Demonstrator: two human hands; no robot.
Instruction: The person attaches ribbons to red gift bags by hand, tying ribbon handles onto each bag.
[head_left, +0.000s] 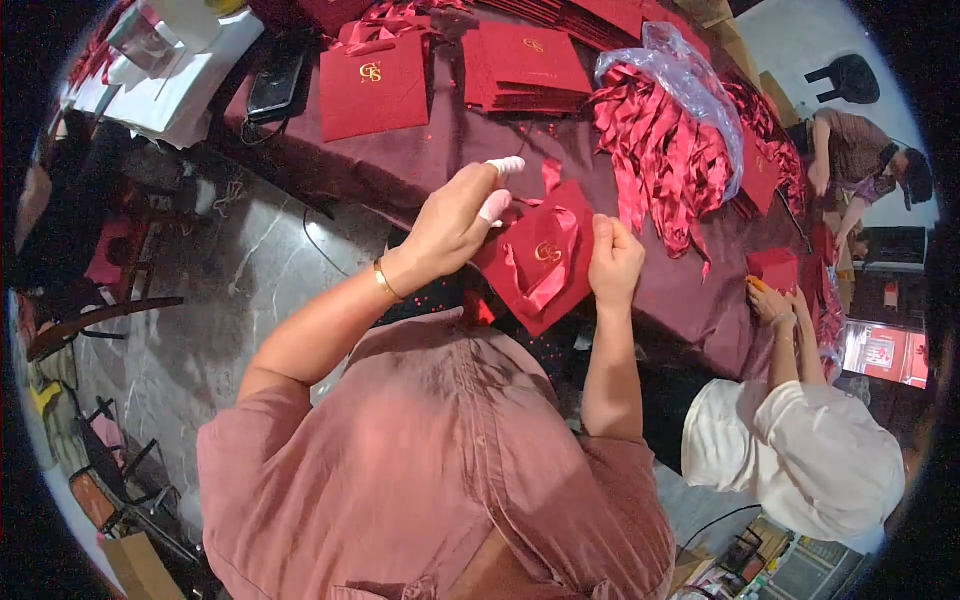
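Note:
A small red paper bag point(567, 237) with a gold emblem and a red satin ribbon point(547, 290) looped across its front is held tilted, one corner down, before my body. My right hand point(616, 258) is closed on its right edge. At the bag's upper left is my left hand point(452, 222), its thumb and forefinger covered and spread apart, with nothing visible between them. The thumb tip is close to the bag's edge; whether it touches is unclear, and the other fingers are hidden. Another piece of ribbon point(552, 174) sticks up above the bag.
On the dark red tablecloth point(690, 305) lie a flat red bag point(385, 95), a stack of red bags point(530, 85) and ribbons point(650, 150) in a clear plastic bag point(690, 70). A black phone-like device point(276, 82) lies left. A co-worker in white point(800, 455) works at right; another person sits beyond.

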